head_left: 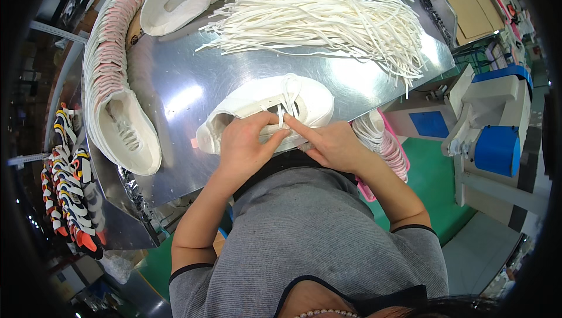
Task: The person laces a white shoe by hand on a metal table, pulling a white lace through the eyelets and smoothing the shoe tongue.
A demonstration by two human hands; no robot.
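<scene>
Hands meet at the white shoe point(252, 94) in the head view, the left hand point(249, 141) curled and the right hand point(331, 142) reaching in with its index finger, fingertips close together at the lace point(291, 91); whether either pinches it, I cannot tell. Toe rightward, the shoe lies on the metal table point(181, 72). Beyond it lies a lace bundle point(328, 19); left of it, nested shoes point(108, 63).

White shoe point(257, 93), left hand point(243, 142) and right hand point(336, 147) at its lacing point(285, 104); loose laces point(322, 19) beyond it, nested shoes point(105, 54) to its left
</scene>
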